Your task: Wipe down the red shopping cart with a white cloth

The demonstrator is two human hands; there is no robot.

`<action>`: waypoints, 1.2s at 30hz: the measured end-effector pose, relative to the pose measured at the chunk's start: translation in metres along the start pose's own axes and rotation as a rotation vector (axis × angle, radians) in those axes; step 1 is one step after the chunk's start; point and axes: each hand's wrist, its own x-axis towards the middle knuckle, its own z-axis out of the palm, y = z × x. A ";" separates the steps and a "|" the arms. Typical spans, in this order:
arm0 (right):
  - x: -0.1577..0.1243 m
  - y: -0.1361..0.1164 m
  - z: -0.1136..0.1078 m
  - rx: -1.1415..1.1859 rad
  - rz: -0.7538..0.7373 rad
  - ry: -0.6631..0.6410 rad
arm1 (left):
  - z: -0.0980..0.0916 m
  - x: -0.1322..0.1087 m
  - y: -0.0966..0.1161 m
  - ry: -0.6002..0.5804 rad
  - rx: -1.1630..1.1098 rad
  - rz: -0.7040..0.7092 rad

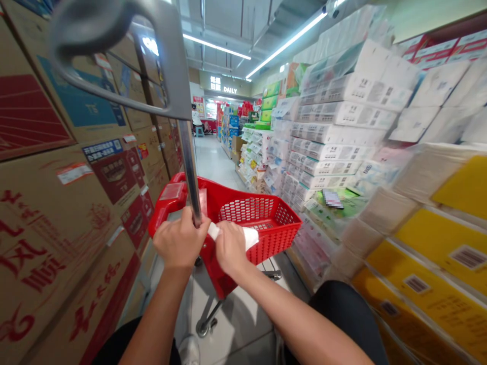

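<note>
A red plastic shopping cart (pixel 262 243) stands in front of me, its perforated basket opening ahead. From its near left side rises a shiny metal pole (pixel 189 162), topped by a large grey loop handle (pixel 177 66). My left hand (pixel 178 239) is closed around the foot of this pole, at the cart's near edge. Close beside it, my right hand (pixel 231 248) is closed on a white cloth or tissue (pixel 250 237), pressed against the near rim. Whether the material is paper or fabric cannot be told. The basket floor shows through the mesh.
Stacked cardboard cartons (pixel 53 213) wall the left side. On the right rise packs of white tissue paper (pixel 327 137) and yellow packs (pixel 437 253). A tiled aisle (pixel 215 152) runs ahead to a blue stool (pixel 199 131) and a seated person (pixel 196 116).
</note>
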 end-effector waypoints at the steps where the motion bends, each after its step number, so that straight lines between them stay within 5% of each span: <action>1: 0.003 -0.017 0.003 0.012 0.004 0.020 | 0.001 0.000 -0.001 0.003 0.007 0.003; 3: 0.007 -0.033 0.005 0.007 -0.018 0.017 | 0.002 0.002 -0.003 0.009 0.025 -0.012; 6: 0.009 -0.014 0.001 -0.041 -0.081 -0.063 | 0.002 0.004 -0.008 0.004 0.049 -0.033; 15: -0.014 0.177 -0.055 -0.408 0.171 -0.150 | -0.001 0.007 -0.016 0.046 -0.011 -0.026; 19: -0.017 0.211 -0.072 -0.432 0.231 -0.114 | 0.005 0.005 -0.013 0.102 -0.030 -0.031; 23: -0.013 0.173 -0.050 -0.368 0.219 -0.063 | 0.009 0.003 -0.007 0.112 -0.028 -0.004; 29: 0.003 0.036 -0.002 -0.119 0.069 0.026 | 0.014 0.004 0.006 0.109 -0.022 0.041; 31: 0.006 0.008 0.002 -0.076 0.042 0.049 | 0.015 0.004 0.006 0.125 -0.013 0.046; 33: 0.007 0.001 0.000 -0.057 -0.015 0.029 | 0.015 0.005 0.003 0.139 -0.006 0.039; 36: 0.001 0.026 -0.005 -0.092 -0.069 -0.034 | 0.014 0.006 -0.004 0.135 -0.007 0.031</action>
